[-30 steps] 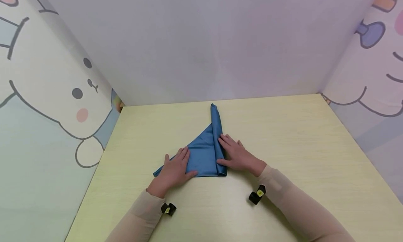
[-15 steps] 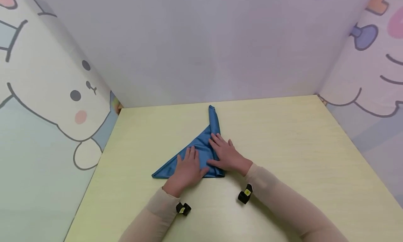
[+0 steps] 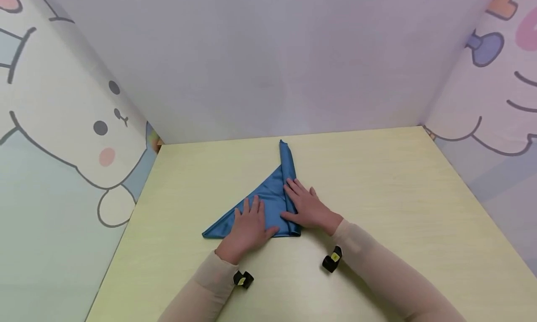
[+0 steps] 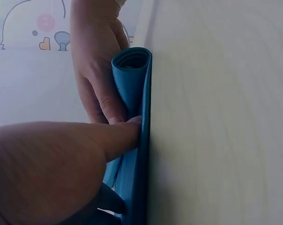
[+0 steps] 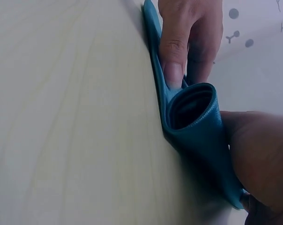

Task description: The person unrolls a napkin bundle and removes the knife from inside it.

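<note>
A blue satiny cloth [image 3: 268, 196] lies on the table as a triangle, its right side rolled into a tube that points toward the back wall. The left hand [image 3: 247, 226] rests on the flat part with fingers spread, thumb toward the roll. Over the rolled edge lies the right hand [image 3: 308, 205], fingers straight across the tube and thumb at its near part. In the left wrist view the roll's hollow end [image 4: 132, 58] shows spiral layers beside the left thumb [image 4: 122, 138]. The right wrist view shows the same tube end [image 5: 193, 108] close to the right hand [image 5: 263, 154].
The pale wooden table [image 3: 377, 182] extends on both sides of the cloth. A plain light wall [image 3: 268, 61] stands at its back edge, with cartoon-printed panels [image 3: 75, 140] left and right. Small black wrist cameras [image 3: 331, 260] sit on both sleeves.
The left hand has slid right across the cloth, uncovering its left corner. The right hand has moved slightly left over the roll, then a little back right. The roll looks much the same.
</note>
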Demonstrator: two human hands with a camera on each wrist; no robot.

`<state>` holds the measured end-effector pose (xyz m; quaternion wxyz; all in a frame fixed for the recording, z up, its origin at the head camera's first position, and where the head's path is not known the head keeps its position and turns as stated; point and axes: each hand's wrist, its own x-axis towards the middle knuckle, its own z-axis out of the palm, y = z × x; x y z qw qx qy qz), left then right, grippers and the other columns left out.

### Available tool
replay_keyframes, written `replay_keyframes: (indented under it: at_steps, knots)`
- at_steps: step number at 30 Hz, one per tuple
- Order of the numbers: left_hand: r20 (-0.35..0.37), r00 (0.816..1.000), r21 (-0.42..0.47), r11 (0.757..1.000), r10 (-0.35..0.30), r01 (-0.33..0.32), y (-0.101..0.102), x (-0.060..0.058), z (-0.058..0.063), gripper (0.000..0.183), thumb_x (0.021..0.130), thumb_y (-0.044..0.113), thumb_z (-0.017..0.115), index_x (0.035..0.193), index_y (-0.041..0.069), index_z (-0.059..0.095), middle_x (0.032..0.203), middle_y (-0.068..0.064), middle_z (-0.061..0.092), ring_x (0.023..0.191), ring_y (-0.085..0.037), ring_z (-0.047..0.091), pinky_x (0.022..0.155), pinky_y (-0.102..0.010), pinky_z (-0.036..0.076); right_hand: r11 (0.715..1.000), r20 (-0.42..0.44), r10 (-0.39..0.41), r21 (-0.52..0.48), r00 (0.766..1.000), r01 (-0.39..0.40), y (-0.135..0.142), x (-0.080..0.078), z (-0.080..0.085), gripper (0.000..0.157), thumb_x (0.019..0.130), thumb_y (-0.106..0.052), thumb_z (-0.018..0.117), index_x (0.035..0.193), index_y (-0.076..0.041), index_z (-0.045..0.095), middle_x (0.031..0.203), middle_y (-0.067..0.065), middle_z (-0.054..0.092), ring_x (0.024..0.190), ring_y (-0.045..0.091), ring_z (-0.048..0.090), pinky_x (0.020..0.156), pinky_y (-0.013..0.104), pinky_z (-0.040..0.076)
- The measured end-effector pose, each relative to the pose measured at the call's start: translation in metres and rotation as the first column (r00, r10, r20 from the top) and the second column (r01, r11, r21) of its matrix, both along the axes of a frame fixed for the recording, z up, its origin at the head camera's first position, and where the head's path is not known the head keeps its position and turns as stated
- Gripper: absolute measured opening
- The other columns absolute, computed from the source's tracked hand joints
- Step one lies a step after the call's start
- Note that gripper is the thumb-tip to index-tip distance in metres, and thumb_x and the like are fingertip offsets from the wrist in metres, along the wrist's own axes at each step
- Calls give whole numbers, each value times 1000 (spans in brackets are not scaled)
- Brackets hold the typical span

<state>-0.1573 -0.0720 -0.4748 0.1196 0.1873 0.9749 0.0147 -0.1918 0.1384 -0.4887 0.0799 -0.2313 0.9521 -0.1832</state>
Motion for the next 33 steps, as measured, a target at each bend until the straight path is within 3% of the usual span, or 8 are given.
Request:
replay_keyframes:
  at_steps: [33]
  knots:
    - [-12, 1000, -21, 1000, 1, -2, -5, -1, 4, 95, 85, 72, 50, 152, 7, 29, 158, -14, 20, 139, -50, 18, 99, -69, 28, 1000, -8, 7, -22, 1000, -8, 16, 1, 4, 85, 91, -52, 59, 153, -5, 23, 160, 11, 13, 146, 31, 9, 107, 64, 20]
